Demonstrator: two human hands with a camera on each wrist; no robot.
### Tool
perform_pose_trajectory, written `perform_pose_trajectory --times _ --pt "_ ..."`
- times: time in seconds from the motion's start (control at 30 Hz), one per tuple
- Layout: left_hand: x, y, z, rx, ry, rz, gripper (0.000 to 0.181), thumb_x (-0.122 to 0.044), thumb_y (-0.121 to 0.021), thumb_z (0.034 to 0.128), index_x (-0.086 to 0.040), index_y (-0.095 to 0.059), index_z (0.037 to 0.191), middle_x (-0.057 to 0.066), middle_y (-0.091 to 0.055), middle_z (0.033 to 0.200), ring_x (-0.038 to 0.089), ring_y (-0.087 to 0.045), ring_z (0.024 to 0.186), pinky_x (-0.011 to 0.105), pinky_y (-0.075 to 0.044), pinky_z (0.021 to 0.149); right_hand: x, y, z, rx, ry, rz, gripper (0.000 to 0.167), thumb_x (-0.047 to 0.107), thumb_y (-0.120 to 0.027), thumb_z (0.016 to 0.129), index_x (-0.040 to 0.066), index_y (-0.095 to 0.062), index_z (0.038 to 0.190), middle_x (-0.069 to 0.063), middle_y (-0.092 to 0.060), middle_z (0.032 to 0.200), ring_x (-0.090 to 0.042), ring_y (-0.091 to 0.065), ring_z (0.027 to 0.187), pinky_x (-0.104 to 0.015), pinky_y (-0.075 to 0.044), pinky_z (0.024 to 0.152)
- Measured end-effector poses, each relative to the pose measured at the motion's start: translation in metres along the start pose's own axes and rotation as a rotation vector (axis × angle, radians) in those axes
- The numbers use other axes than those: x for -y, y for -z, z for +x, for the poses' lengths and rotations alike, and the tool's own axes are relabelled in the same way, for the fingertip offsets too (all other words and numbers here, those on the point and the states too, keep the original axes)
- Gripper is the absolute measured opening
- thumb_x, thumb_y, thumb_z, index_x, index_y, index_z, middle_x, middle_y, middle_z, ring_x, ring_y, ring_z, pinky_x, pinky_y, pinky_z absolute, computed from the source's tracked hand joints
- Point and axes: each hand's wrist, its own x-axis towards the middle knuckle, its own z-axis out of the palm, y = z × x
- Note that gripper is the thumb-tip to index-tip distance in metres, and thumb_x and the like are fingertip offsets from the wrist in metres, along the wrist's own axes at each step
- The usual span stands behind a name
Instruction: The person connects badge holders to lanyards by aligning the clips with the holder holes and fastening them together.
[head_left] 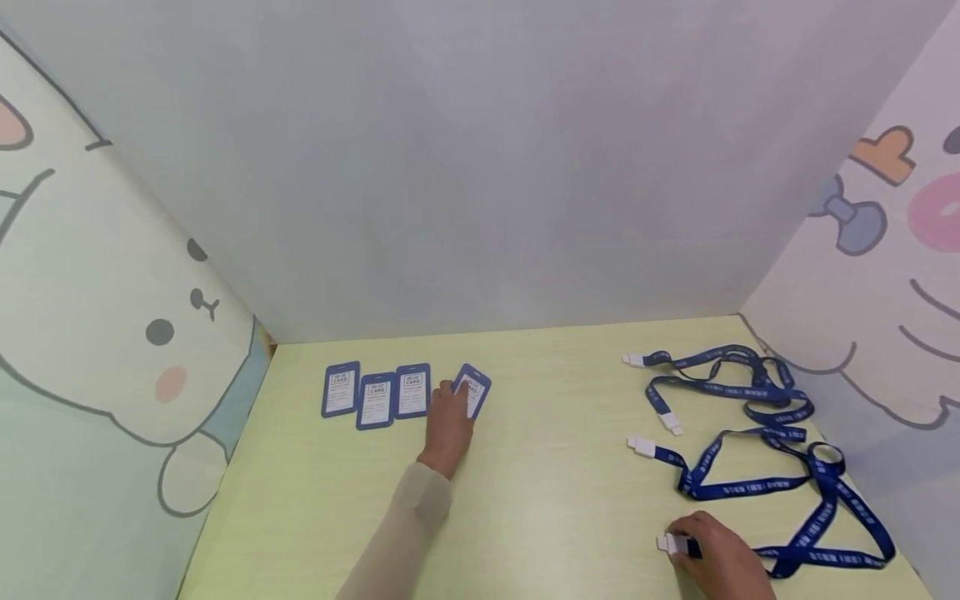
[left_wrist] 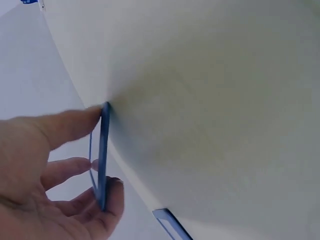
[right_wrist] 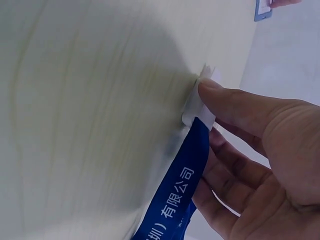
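In the head view my left hand (head_left: 447,429) pinches a blue-framed ID card holder (head_left: 477,389), the rightmost of the cards. The left wrist view shows that holder (left_wrist: 103,155) edge-on between the thumb and fingers of my left hand (left_wrist: 65,175). At the lower right, my right hand (head_left: 720,554) grips the white clip (head_left: 675,544) of a blue lanyard (head_left: 817,557). The right wrist view has the thumb of my right hand (right_wrist: 265,150) on the white clip (right_wrist: 199,102), with the printed blue strap (right_wrist: 175,190) running down from it.
Several blue card holders (head_left: 377,401) lie in a row at the table's left. Several blue lanyards (head_left: 750,487) with white clips lie loosely looped on the right. A grey wall (head_left: 495,183) stands behind the pale table (head_left: 540,433), with cartoon-printed panels (head_left: 112,292) at both sides.
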Motion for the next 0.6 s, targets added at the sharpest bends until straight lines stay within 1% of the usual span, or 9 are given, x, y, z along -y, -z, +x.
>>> perform_pose_trajectory --times 0.1,0.2,0.27,0.4,0.6 --pt "-0.0012 0.0002 -0.0028 -0.012 -0.003 -0.027 0.055 0.005 -0.074 0.0925 0.005 -0.059 0.145 0.028 -0.054 0.140 0.040 -0.060 0.119 0.049 -0.059 0.095 0.0009 -0.0003 0.0006 0.011 -0.004 0.019 0.028 0.009 -0.090 0.080 0.009 -0.075 0.104 0.000 -0.072 0.097 -0.019 -0.065 0.084 -0.048 -0.060 0.079" --pt "-0.0031 0.0017 -0.0049 -0.019 -0.011 -0.026 0.051 0.007 -0.068 0.0961 0.004 -0.059 0.146 0.027 -0.054 0.142 0.038 -0.061 0.119 0.046 -0.060 0.094 0.0020 0.0001 0.0013 0.025 -0.008 0.031 0.026 0.008 -0.089 0.082 0.009 -0.074 0.104 0.000 -0.072 0.096 -0.018 -0.064 0.083 -0.047 -0.059 0.077" --pt "-0.0048 0.0028 -0.0060 -0.015 -0.019 -0.033 0.053 0.009 -0.068 0.0955 0.004 -0.058 0.147 0.026 -0.053 0.144 0.037 -0.061 0.119 0.045 -0.059 0.096 0.0024 0.0003 0.0015 0.031 -0.009 0.035 0.026 0.007 -0.088 0.083 0.009 -0.074 0.104 0.001 -0.071 0.096 -0.018 -0.064 0.083 -0.046 -0.059 0.076" --pt "-0.0068 0.0025 -0.0067 -0.016 -0.054 -0.048 0.058 0.013 -0.070 0.0918 0.003 -0.058 0.148 0.024 -0.053 0.146 0.036 -0.063 0.118 0.044 -0.059 0.098 0.0034 0.0003 0.0016 0.034 -0.008 0.039 0.026 0.007 -0.088 0.083 0.009 -0.074 0.104 0.001 -0.071 0.095 -0.018 -0.064 0.083 -0.046 -0.059 0.076" --pt "-0.0061 -0.0007 -0.0082 -0.053 -0.116 -0.066 0.057 0.017 -0.068 0.0895 0.001 -0.062 0.144 0.020 -0.057 0.142 0.036 -0.066 0.114 0.043 -0.060 0.095 0.0068 0.0003 0.0012 0.018 0.005 0.041 0.026 0.005 -0.089 0.081 0.010 -0.074 0.102 0.002 -0.071 0.093 -0.017 -0.062 0.080 -0.044 -0.058 0.074"
